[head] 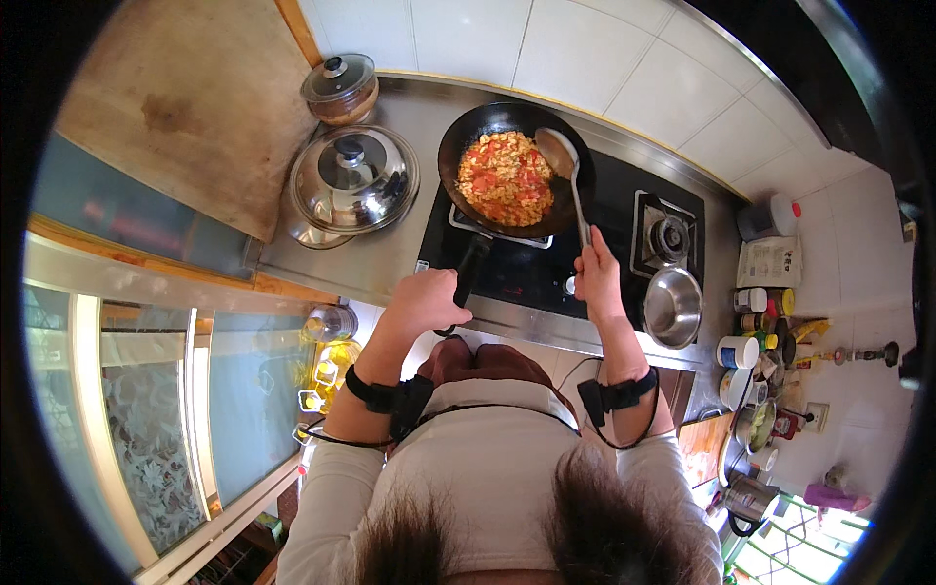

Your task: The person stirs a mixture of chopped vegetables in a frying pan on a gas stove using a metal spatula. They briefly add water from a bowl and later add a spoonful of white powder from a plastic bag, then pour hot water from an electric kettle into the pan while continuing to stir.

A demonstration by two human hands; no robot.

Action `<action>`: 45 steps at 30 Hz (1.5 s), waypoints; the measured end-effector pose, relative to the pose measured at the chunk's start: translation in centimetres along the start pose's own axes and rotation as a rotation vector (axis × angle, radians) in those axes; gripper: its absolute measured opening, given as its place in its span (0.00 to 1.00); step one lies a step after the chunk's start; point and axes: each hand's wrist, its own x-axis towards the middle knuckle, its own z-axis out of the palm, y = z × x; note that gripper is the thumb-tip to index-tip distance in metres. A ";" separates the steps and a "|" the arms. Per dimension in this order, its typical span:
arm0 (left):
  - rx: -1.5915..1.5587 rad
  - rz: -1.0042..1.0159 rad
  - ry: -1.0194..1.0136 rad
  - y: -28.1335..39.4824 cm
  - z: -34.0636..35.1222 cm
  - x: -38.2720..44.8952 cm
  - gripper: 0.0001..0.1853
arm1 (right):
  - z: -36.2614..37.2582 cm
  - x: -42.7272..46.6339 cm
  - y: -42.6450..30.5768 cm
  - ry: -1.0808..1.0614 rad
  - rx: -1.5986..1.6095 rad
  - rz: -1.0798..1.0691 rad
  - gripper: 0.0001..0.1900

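Observation:
A black wok point(578, 197) sits over the left burner of a black glass gas hob point(504, 270). In it lies a chunky mix of red tomato pieces and pale yellow bits point(504, 179). My left hand point(428, 298) is closed around the wok's black handle point(474, 267), which points back toward me. With my right hand point(599, 274) I grip the handle of a metal ladle point(559, 153). The ladle's bowl rests against the wok's right inner side, beside the food. Any flame under the wok is hidden.
Left of the hob stand a domed steel lid point(355, 183) and a glass-lidded pot point(340, 91). A steel bowl point(673, 307) sits by the right burner point(669, 238). Jars and bottles point(753, 322) line the right counter. Oil bottles point(333, 365) stand low on the left.

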 end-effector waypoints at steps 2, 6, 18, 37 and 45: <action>-0.026 0.000 -0.008 -0.1 -0.1 0.1 0.21 | -0.2 -1.1 0.4 -0.062 0.112 0.105 0.26; -0.017 0.019 0.015 -0.5 0.4 0.2 0.20 | -1.3 -4.9 -1.7 -0.190 -0.026 0.021 0.25; -0.064 -0.013 -0.030 -0.3 0.0 0.2 0.24 | -1.8 2.4 -0.8 0.064 -0.582 -0.443 0.22; -0.028 -0.018 0.047 -0.1 0.4 0.0 0.19 | -3.3 0.4 -3.1 -0.077 -0.552 -0.280 0.20; -0.031 0.000 0.011 -0.4 0.7 0.4 0.24 | 0.0 6.8 0.3 -0.031 -0.609 -0.443 0.20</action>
